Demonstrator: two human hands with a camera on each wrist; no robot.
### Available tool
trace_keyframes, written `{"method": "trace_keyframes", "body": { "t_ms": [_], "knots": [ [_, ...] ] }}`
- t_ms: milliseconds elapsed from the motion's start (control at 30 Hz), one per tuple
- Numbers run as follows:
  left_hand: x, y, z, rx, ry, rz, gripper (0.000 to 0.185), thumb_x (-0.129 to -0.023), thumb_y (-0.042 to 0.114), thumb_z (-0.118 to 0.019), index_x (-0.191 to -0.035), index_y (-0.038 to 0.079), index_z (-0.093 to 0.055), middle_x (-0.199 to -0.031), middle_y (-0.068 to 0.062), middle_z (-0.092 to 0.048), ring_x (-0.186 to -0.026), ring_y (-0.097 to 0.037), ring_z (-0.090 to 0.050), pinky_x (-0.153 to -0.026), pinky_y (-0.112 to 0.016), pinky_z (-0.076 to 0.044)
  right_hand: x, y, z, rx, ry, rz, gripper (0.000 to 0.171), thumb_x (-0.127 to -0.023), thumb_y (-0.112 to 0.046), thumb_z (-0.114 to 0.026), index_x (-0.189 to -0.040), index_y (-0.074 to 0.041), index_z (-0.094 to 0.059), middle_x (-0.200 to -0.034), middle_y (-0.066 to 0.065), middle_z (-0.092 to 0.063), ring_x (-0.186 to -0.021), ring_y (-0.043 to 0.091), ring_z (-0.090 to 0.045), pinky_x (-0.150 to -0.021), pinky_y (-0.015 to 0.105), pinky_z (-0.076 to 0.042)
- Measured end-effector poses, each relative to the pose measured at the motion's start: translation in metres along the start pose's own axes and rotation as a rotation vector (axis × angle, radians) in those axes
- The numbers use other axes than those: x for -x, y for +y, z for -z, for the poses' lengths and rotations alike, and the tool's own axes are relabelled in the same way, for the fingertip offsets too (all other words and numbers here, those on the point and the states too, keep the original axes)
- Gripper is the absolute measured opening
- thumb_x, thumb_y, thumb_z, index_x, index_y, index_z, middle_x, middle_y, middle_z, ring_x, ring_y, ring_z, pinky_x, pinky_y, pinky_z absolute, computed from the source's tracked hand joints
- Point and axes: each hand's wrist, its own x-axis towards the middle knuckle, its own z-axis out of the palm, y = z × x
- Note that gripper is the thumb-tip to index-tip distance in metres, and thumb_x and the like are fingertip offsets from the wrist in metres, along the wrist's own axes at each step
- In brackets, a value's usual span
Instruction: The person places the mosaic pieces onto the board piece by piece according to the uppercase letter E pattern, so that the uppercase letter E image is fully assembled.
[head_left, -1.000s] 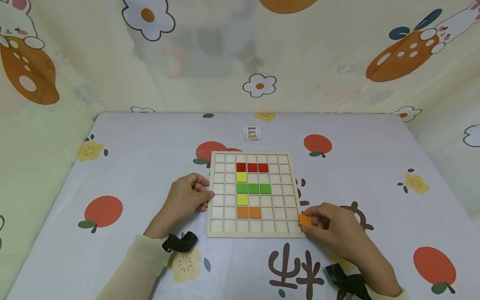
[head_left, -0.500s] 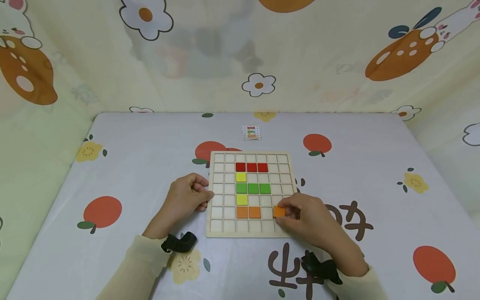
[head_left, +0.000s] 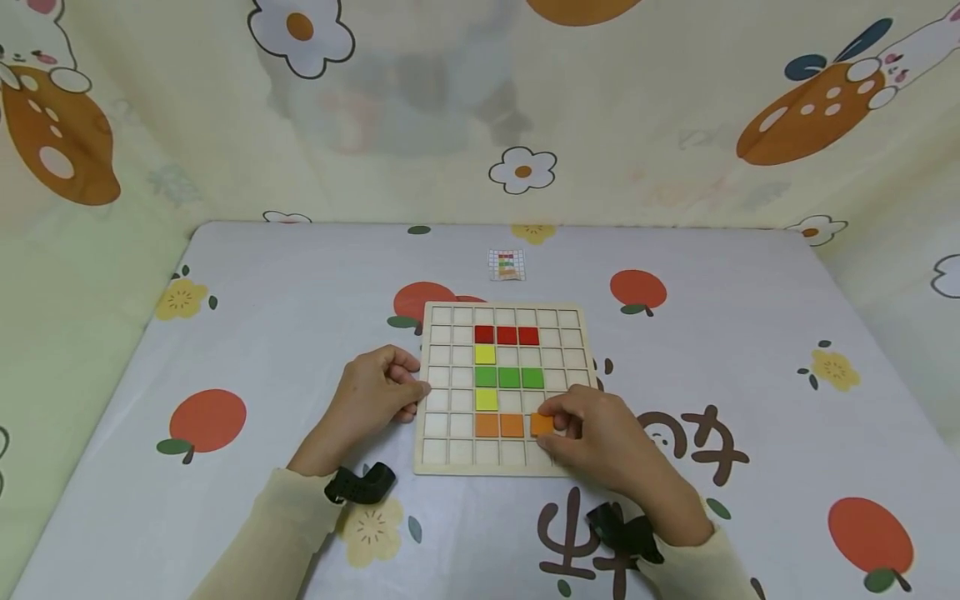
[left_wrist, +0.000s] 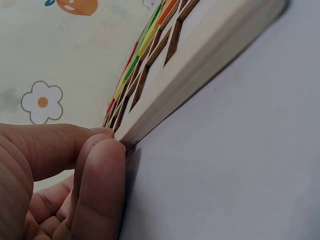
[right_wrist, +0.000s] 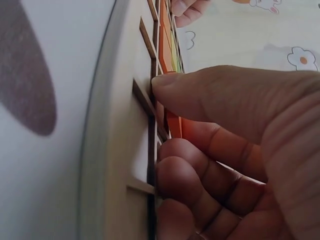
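Wooden grid board (head_left: pixel 450 433) lies on the table (head_left: pixel 300 283), and my left hand (head_left: pixel 372 397) rests curled against its left edge, fingertips (left_wrist: pixel 107 150) touching the rim, holding nothing. Just right of the two seated orange tiles (head_left: pixel 499 425), my right hand (head_left: pixel 600 433) pinches an orange tile (head_left: pixel 542 423) in its grip, thumb and finger clamped on its right side, over the neighbouring cell.

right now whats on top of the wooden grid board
On the wooden grid board lie three red tiles, two yellow, three green and two orange; the right hand pinches a third orange tile there, covering the cells beneath it.
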Motion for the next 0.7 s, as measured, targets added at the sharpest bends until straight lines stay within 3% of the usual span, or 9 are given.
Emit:
{"method": "trace_keyframes", "body": {
  "t_ms": [700],
  "knots": [
    [0.0000, -0.0026, 0.0004, 0.007, 0.004, -0.004, 0.026, -0.090, 0.002, -0.079, -0.110, 0.000, -0.064, -0.080, -0.009, -0.067, -0.056, -0.014, -0.064, -0.057, -0.026, -0.061, -0.0015, 0.0023, -0.0056, 0.029, 0.015, 0.026, 0.022, -0.080, -0.009, -0.086, -0.101, -0.010, -0.078, -0.078, -0.004, -0.054, -0.070, 0.013, -0.049, -0.058, 0.024, -0.043]
  ]
}}
